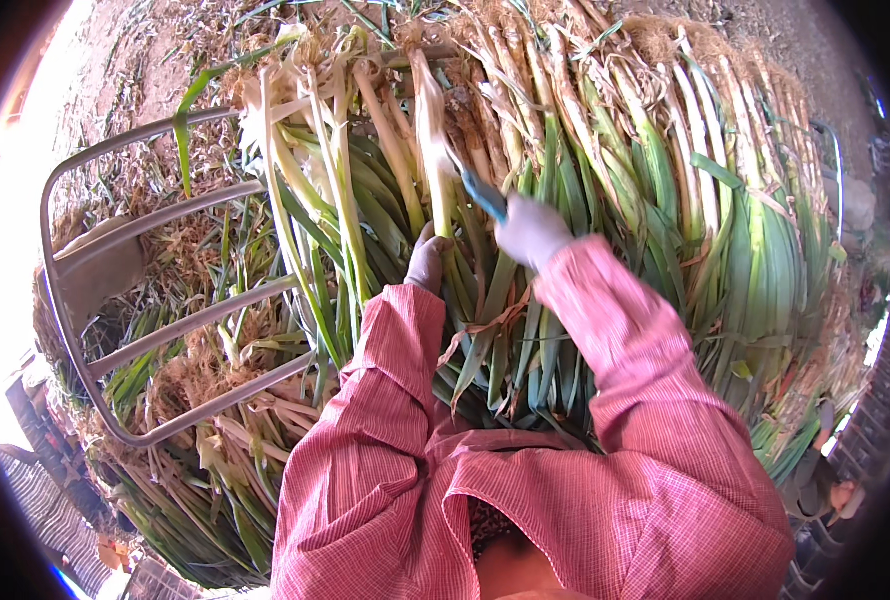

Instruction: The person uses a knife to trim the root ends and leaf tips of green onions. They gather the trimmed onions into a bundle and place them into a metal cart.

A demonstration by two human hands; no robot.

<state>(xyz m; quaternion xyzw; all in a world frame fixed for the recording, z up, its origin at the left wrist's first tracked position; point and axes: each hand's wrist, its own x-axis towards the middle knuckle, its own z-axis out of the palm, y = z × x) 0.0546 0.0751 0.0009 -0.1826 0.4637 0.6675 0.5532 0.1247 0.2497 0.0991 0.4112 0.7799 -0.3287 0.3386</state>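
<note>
Large leeks or Welsh onions lie side by side before me, roots away from me and green leaves towards me. My left hand (pixel 428 259), in a light glove, grips one stalk (pixel 435 150) low on its pale shaft, where it turns green. My right hand (pixel 532 231), gloved too and slightly blurred, holds a tool with a blue-green handle (pixel 482 195). Its thin end touches or nearly touches the right side of that stalk; its exact kind is unclear. Paler, cleaner stalks (pixel 343 165) lie left of my left hand, browner ones with dry skins (pixel 565 82) to the right.
A bent metal tube frame (pixel 167 339) with crossbars stands out at the left. Below it lie more leeks (pixel 212 487) and leaf scraps. Trimmings cover the ground (pixel 144 64) at the upper left. Another metal tube (pixel 839 176) shows at the far right.
</note>
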